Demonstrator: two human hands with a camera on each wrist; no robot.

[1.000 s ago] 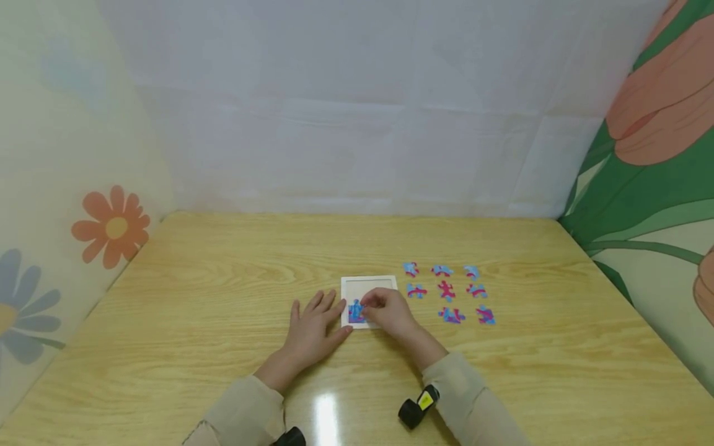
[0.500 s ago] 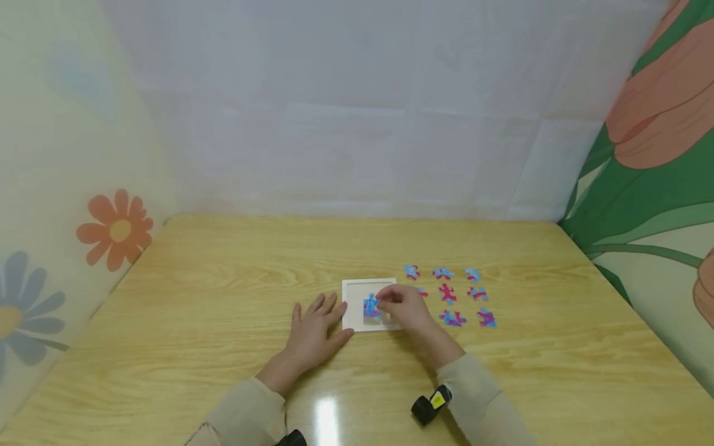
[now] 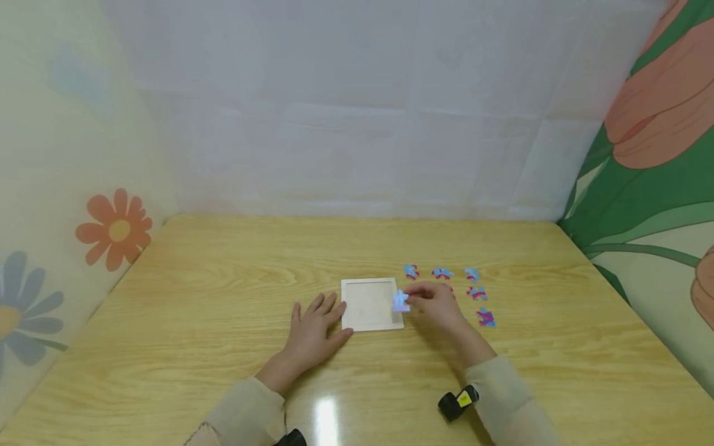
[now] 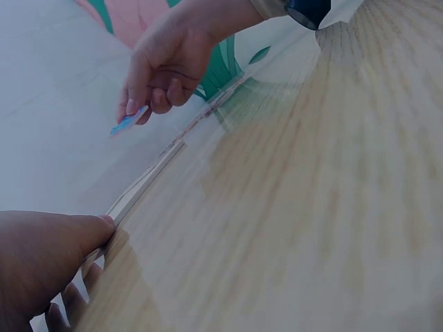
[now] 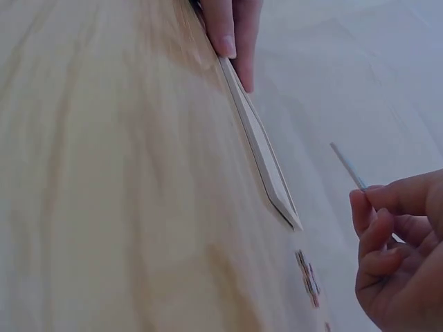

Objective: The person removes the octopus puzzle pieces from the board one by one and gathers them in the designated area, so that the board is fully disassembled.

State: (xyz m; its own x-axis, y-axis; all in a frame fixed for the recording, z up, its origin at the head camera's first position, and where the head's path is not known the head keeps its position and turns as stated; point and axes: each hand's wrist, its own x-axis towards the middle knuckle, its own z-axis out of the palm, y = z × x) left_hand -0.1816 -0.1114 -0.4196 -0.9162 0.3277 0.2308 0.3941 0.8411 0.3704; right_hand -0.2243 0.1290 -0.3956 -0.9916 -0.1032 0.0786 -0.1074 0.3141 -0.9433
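Observation:
My right hand (image 3: 440,305) pinches a blue-and-pink jigsaw piece (image 3: 400,301) between thumb and fingertips, over the right rim of a square, pale puzzle tray (image 3: 368,303). Seen from the left wrist, the piece (image 4: 129,120) is raised above the table, and in the right wrist view it shows thin and edge-on. My left hand (image 3: 313,331) lies with fingers spread at the tray's left side, its thumb at the near left corner. No pieces lie inside the tray.
Several loose jigsaw pieces lie in rows on the wooden table (image 3: 223,266) to the right, among them a corner piece (image 3: 486,317). My right hand hides some of them. A white cloth (image 3: 357,124) hangs behind the table, with flower-patterned panels at both sides.
My right hand has lifted the jigsaw piece out of the tray's lower left part and carried it right to the right rim. My left hand has stayed in place.

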